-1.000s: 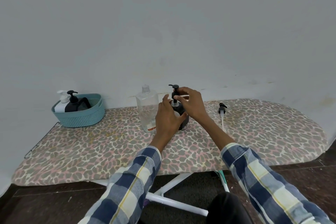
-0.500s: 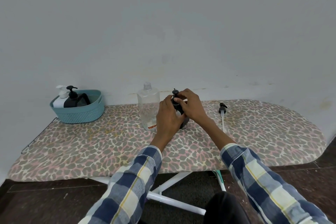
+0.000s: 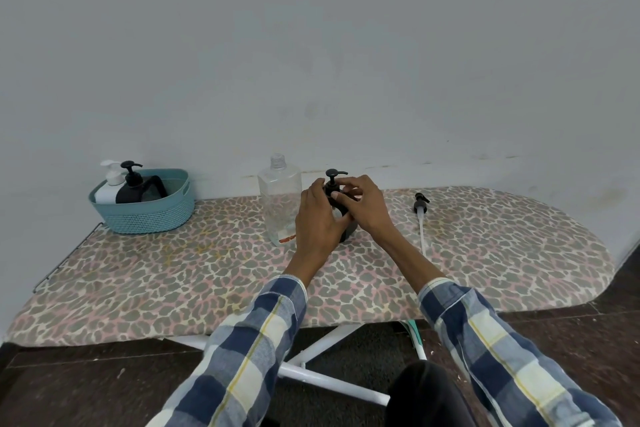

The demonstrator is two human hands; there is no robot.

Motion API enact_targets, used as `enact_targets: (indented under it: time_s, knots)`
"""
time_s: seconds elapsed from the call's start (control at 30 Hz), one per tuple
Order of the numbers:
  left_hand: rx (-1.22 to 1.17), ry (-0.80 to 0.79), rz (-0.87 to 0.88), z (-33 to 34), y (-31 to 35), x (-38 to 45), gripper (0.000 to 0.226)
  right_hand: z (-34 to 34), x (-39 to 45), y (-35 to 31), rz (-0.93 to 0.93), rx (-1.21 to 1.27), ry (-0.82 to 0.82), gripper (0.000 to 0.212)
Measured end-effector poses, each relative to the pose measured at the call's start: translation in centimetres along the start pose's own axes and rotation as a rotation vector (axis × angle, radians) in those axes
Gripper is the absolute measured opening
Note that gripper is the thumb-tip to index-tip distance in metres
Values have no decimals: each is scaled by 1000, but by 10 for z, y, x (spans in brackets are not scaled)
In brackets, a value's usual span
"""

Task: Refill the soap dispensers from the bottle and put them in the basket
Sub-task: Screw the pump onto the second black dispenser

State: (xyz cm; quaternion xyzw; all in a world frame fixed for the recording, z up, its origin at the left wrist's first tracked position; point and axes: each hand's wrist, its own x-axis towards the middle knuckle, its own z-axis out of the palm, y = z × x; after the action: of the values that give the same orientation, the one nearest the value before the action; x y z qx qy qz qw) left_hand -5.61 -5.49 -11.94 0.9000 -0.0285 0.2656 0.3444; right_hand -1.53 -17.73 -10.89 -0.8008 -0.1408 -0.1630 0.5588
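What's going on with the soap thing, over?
Left hand grips black dispenser; right hand pinches its pump. Basket holds two dispensers. Clear bottle uncapped alongside. Nothing blocking.

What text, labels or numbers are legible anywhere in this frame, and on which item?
None can be read.
Clear refill bottle: a small red mark near its base, too small and blurred to read.
Black dispenser held by the left hand and right hand: no print visible.
White dispenser and black dispenser in the basket: no label visible.
Loose pump: plain.
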Motion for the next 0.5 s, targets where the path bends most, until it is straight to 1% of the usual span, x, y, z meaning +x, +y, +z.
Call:
enact_targets:
  time_s: [0.03, 0.13, 0.17, 0.27, 0.37, 0.43, 0.5]
  knots:
    - [1, 0, -1, 0, 0, 0, 78, 1, 0, 0, 12, -1, 13, 25]
    - [2, -2, -2, -2, 0, -1, 80, 2, -2, 6, 26, 4, 64, 34]
    - [1, -3, -1, -2, 1, -1, 80, 1, -3, 6, 11, -4, 67, 34]
    - [-11, 4, 2, -3, 4, -2, 75, 1, -3, 4, -53, -21, -10, 31]
    - [-7, 18, -3, -2, 3, -1, 65, 8, -1, -2, -48, -63, -67, 34]
    - [2, 23, -13, -2, 3, -1, 64, 12, 3, -4, -15, -66, -28, 30]
    - [10, 18, -16, -1, 3, -1, 68, 15, 5, -4, 37, -13, 25, 26]
